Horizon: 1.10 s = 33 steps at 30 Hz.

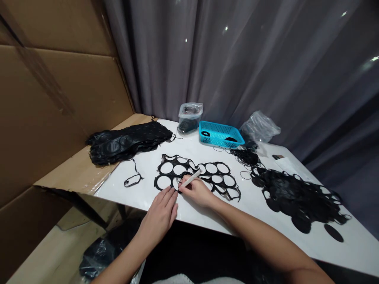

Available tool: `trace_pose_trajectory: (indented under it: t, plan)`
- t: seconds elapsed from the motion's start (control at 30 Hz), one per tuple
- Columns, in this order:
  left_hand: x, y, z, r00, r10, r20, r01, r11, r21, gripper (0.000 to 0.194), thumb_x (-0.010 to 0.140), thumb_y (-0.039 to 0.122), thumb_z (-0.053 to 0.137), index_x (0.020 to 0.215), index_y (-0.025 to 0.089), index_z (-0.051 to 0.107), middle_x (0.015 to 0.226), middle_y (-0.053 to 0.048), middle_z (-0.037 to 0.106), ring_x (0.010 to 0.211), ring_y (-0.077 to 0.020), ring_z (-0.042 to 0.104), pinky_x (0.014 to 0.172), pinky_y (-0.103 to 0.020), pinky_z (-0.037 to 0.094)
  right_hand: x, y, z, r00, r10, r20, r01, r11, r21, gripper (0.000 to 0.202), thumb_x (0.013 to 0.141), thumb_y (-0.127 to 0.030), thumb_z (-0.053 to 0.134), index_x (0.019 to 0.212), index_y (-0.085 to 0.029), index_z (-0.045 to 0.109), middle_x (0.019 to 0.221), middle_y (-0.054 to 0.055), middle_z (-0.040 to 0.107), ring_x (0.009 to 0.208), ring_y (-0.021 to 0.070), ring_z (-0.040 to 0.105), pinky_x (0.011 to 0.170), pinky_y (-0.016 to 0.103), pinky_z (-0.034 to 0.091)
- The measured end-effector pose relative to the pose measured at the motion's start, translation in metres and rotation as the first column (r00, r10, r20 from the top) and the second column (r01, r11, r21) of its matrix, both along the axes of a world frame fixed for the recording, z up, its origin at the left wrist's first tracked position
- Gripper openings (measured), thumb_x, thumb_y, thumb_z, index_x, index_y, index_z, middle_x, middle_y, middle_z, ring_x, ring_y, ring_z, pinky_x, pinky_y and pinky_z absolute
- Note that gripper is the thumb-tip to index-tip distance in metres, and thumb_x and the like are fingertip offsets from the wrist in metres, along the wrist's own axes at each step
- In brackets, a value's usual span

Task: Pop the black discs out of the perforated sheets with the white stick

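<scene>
A black rubbery sheet (166,161) full of round holes lies on the white table in front of me. My left hand (161,209) rests flat at its near edge, fingers stretched out and pressing down. In my right hand (197,191) is a slim, pale pen-like tool (192,178), slanting up to the right; its working tip is hidden by the fingers. The fingertips of both hands almost meet over the near holes. Right of the tool, another holed part of black sheet (217,179) spreads out; whether the two parts join I cannot tell.
Stacked black sheets (127,142) lie at the left, near a loose black strip (133,180). Behind stand a clear plastic container (190,118), a blue basket (220,128) and a clear bag (260,126). Black discs and rings (296,195) pile up on the right. A cardboard wall (59,90) borders the left.
</scene>
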<state>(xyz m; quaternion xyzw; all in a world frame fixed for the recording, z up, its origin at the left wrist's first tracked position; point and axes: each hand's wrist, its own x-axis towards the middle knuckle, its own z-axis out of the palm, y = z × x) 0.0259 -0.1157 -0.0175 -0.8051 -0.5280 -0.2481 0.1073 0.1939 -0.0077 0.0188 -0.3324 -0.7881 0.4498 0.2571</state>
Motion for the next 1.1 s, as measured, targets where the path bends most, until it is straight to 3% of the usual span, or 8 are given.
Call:
trace_pose_trajectory:
  t: [0.27,0.5,0.63,0.77,0.87,0.97,1.03,1.1]
  plan:
    - [0.001,0.003,0.003,1.0,-0.006,-0.019,0.006,1.0,-0.007,0.035,0.097,0.016,0.044,0.129,0.011,0.058,0.128,-0.015,0.065,0.124,-0.03,0.057,0.101,-0.047,0.051,0.002,-0.004,-0.007,0.999,0.014,0.046,-0.023,0.977,0.211,0.016,0.092,-0.02,0.056,0.076,-0.021,0.051,0.086,0.0,0.058,0.082,0.0156,0.054,0.078,0.028,0.04]
    - [0.002,0.003,0.002,0.996,0.015,-0.092,-0.016,1.0,-0.005,0.036,0.095,0.013,0.041,0.128,0.011,0.057,0.126,-0.015,0.065,0.122,-0.0304,0.058,0.101,-0.046,0.05,0.002,-0.006,-0.006,0.997,-0.027,0.074,0.011,0.98,0.201,0.016,0.092,-0.02,0.058,0.077,-0.02,0.052,0.086,0.0,0.057,0.081,0.0161,0.053,0.076,0.029,0.04]
    - [0.003,0.002,-0.001,0.997,0.021,-0.075,-0.022,1.0,-0.021,0.038,0.093,0.014,0.043,0.129,0.011,0.056,0.128,-0.015,0.064,0.123,-0.031,0.056,0.103,-0.046,0.048,0.002,-0.021,-0.006,0.98,-0.003,0.2,-0.072,0.926,0.369,0.011,0.093,-0.012,0.05,0.088,-0.02,0.056,0.092,0.005,0.057,0.082,0.0193,0.049,0.075,0.032,0.04]
    - [0.003,0.002,-0.004,0.999,0.026,-0.03,-0.027,0.999,-0.033,0.04,0.092,0.014,0.044,0.131,0.013,0.054,0.13,-0.014,0.062,0.125,-0.031,0.055,0.104,-0.047,0.046,0.0,-0.027,-0.006,0.957,0.014,0.29,-0.155,0.871,0.467,0.023,0.084,0.0,0.048,0.094,-0.02,0.055,0.102,0.01,0.059,0.093,0.0228,0.048,0.079,0.034,0.04]
    - [0.002,0.002,-0.006,0.999,0.034,-0.021,-0.035,0.998,-0.043,0.039,0.092,0.013,0.043,0.129,0.013,0.055,0.13,-0.014,0.062,0.126,-0.0312,0.054,0.104,-0.047,0.046,0.002,0.002,0.002,0.976,-0.09,0.199,-0.02,0.87,0.493,0.02,0.084,-0.002,0.045,0.083,-0.021,0.051,0.091,0.007,0.058,0.087,0.0221,0.047,0.079,0.034,0.039]
    - [0.002,0.002,-0.008,1.0,0.026,-0.017,-0.027,0.999,-0.03,0.038,0.092,0.013,0.043,0.128,0.011,0.055,0.13,-0.015,0.062,0.125,-0.032,0.054,0.102,-0.048,0.048,0.012,0.054,0.018,0.931,-0.365,-0.002,0.323,0.822,0.469,0.02,0.086,-0.009,0.044,0.072,-0.023,0.041,0.078,0.005,0.051,0.08,0.0222,0.045,0.081,0.036,0.037]
    - [0.001,0.002,-0.008,1.0,0.023,-0.009,-0.023,1.0,-0.016,0.038,0.092,0.013,0.043,0.128,0.011,0.055,0.129,-0.015,0.063,0.124,-0.0321,0.055,0.101,-0.048,0.049,0.019,0.085,0.028,0.863,-0.485,-0.138,0.503,0.813,0.293,0.021,0.086,-0.014,0.047,0.07,-0.024,0.037,0.077,0.003,0.049,0.082,0.0217,0.047,0.082,0.036,0.039]
    - [0.001,0.002,-0.006,1.0,0.018,0.009,-0.017,1.0,-0.012,0.038,0.093,0.014,0.043,0.129,0.013,0.056,0.129,-0.014,0.063,0.123,-0.0313,0.056,0.101,-0.048,0.049,0.022,0.104,0.033,0.825,-0.53,-0.197,0.548,0.835,0.048,0.022,0.085,-0.018,0.052,0.069,-0.024,0.038,0.074,0.001,0.049,0.082,0.0206,0.051,0.079,0.034,0.043]
